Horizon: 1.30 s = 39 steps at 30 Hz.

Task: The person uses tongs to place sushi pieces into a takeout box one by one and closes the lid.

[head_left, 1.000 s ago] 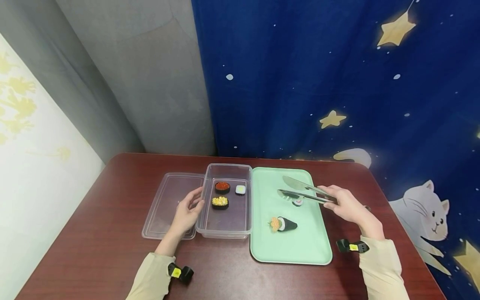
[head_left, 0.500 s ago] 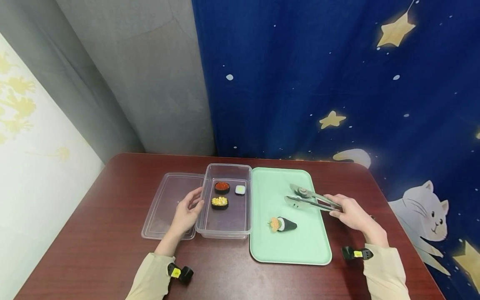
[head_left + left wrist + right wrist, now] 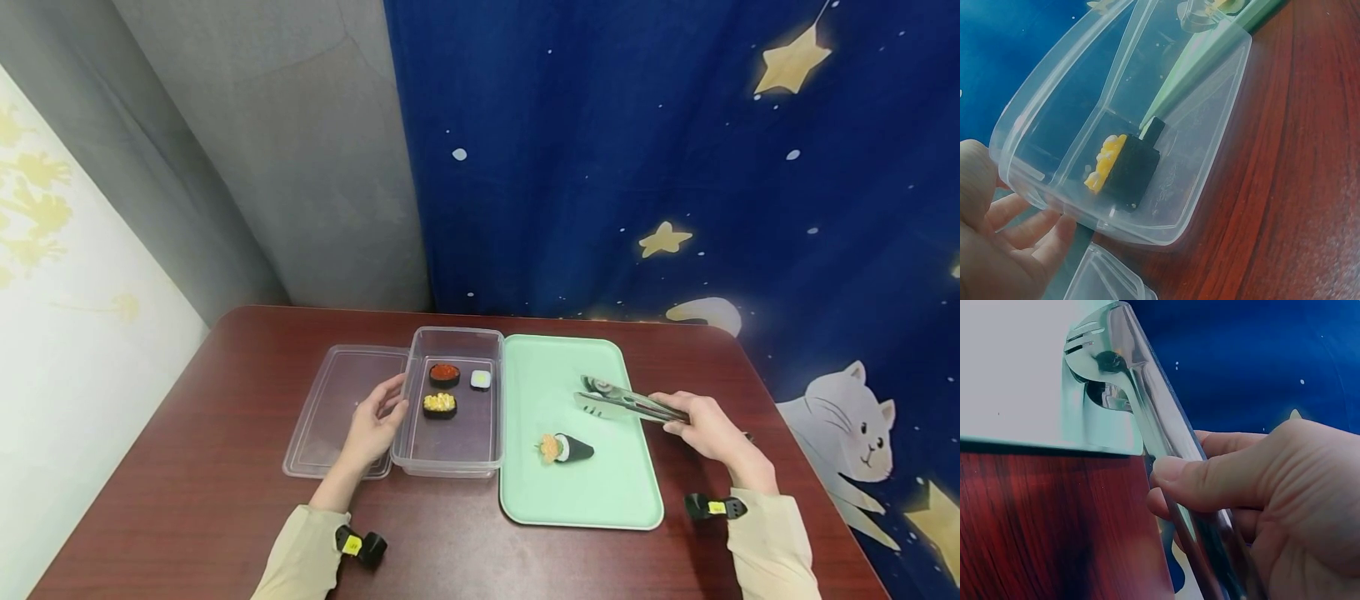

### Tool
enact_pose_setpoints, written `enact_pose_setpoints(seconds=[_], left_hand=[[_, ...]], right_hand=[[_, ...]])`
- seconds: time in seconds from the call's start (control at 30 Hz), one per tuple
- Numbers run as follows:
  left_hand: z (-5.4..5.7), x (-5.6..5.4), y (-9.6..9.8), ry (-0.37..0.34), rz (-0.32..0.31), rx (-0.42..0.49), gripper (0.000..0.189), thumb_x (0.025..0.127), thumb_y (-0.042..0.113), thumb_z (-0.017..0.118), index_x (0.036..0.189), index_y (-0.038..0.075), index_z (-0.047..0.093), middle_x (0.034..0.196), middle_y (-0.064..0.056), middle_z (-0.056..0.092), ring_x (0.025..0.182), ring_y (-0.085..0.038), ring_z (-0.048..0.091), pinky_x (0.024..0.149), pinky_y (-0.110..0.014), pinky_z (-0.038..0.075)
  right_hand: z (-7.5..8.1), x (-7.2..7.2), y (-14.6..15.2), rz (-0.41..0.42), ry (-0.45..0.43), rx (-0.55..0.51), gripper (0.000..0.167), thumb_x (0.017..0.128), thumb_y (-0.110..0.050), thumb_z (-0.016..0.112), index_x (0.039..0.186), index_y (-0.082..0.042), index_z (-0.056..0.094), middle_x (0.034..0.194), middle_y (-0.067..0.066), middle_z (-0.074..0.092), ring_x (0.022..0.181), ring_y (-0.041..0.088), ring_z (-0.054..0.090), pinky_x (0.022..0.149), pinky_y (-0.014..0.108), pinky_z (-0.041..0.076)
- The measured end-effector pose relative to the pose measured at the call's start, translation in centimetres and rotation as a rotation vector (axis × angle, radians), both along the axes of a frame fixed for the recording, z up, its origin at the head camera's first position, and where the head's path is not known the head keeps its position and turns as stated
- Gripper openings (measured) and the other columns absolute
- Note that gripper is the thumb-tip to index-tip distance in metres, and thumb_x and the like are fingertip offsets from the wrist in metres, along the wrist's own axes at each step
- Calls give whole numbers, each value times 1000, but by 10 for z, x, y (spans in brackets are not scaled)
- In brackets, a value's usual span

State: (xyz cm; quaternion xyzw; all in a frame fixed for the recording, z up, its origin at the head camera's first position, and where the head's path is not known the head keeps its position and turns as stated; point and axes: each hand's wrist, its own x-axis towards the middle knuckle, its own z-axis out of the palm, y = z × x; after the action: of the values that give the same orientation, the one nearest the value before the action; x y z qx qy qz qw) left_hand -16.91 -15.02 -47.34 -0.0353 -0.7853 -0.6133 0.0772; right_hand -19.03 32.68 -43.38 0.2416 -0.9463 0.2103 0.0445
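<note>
Head view: right grip (image 3: 705,423), curled round the tongs (image 3: 651,407), now has them narrower about the small roll (image 3: 601,386), probably catching it, while the relaxed left grip (image 3: 379,423) touches the box (image 3: 447,464).

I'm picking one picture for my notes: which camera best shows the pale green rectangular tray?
The head view: the tray appears nearly whole, with silver metal tongs crossing its right edge. The left wrist view shows only a strip, partly through the clear plastic container; the right wrist view, one washed-out corner.
</note>
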Motion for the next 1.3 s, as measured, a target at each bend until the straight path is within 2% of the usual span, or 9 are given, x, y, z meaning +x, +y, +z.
enact_pose_setpoints(seconds=[0.2,0.37,0.57,0.73,0.93,1.17,1.3], left_hand=[[-5,-1,-1,18,9,1,42,89,-6,55,130,-7,49,126,-30,53,112,-41,53,94,-45,47],[-6,-1,-1,20,14,-13,42,88,-6,56,130,-7,49,125,-30,53,111,-41,54,94,-45,48],[-5,-2,-2,-6,14,-5,43,88,-6,56,131,-6,49,127,-28,53,112,-39,53,95,-45,47],[-5,-1,-2,3,9,-9,42,89,-6,56,130,-6,48,126,-29,53,112,-40,54,95,-45,47],[-5,-1,-2,12,4,-9,42,89,-5,55,131,-7,48,126,-29,53,112,-40,54,95,-45,47],[-5,-1,-3,-2,5,-5,43,89,-6,56,131,-6,48,127,-29,52,113,-40,53,95,-45,47],[-6,-2,-3,9,8,-9,43,88,-6,56,130,-7,49,126,-29,52,112,-41,54,94,-45,48]], right_hand=[[-2,-1,1,2,-8,-13,43,70,6,75,111,2,65,92,9,67,78,22,59,66,36,50],[-1,-2,0,27,38,-23,44,69,7,76,111,3,65,91,7,67,76,18,58,63,33,49],[6,-5,-6,27,51,-22,45,69,7,74,113,2,65,92,7,67,72,13,55,60,29,46],[14,-10,-15,46,51,-34,45,70,8,74,114,2,65,91,6,67,69,10,51,57,26,43],[27,-17,-31,102,103,-32,45,70,7,75,113,1,65,96,10,68,75,17,58,62,34,48],[46,-26,-56,139,23,-32,45,76,7,70,120,2,62,106,16,66,91,28,62,71,42,52],[53,-31,-72,181,11,-46,45,77,6,70,121,2,60,111,19,64,101,34,60,81,48,52]])
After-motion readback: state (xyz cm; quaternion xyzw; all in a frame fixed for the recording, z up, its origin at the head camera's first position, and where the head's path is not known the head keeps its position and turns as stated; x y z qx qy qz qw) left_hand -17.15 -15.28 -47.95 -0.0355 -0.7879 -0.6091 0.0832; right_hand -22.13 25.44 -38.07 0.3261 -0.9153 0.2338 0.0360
